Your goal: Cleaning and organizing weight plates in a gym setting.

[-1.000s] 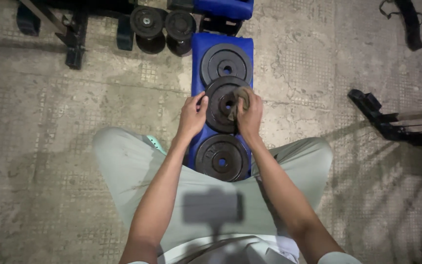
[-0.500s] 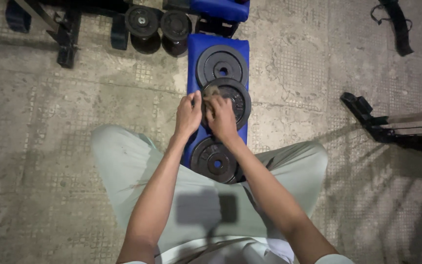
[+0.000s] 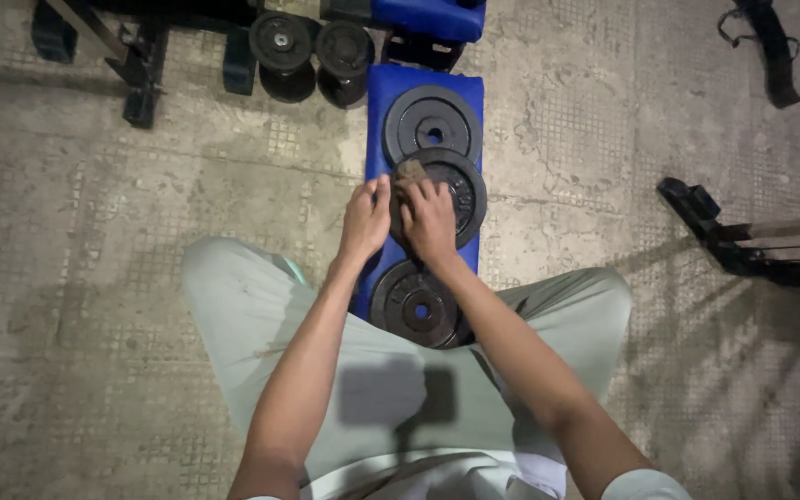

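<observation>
Right hand (image 3: 430, 222) lies palm-down on the middle weight plate (image 3: 451, 190), fingers curled over a small brownish cloth (image 3: 409, 170) pressed against the plate's upper-left face; the cloth is pinched under the fingertips, so the grip is closed on it. Left hand (image 3: 366, 219) sits just beside, fingers bent over the plate's left rim, bracing it; whether it truly clamps the rim or only rests there cannot be told. The plate is the middle of three black discs lying flat in a row on a blue padded bench (image 3: 377, 93), partly overlapping the far plate (image 3: 431, 123) above it, with the near plate (image 3: 416, 306) closest to the person's lap. Judgement: the step in hand looks like wiping the middle plate's face, with the cloth now at its upper-left sector. A further pass would call for steady downward pressure and the left hand keeping the disc from sliding on the pad. Surroundings: two dumbbells (image 3: 312, 56) on the concrete floor (image 3: 94, 231) beyond the bench, a dark rack foot (image 3: 710, 222) at right.
</observation>
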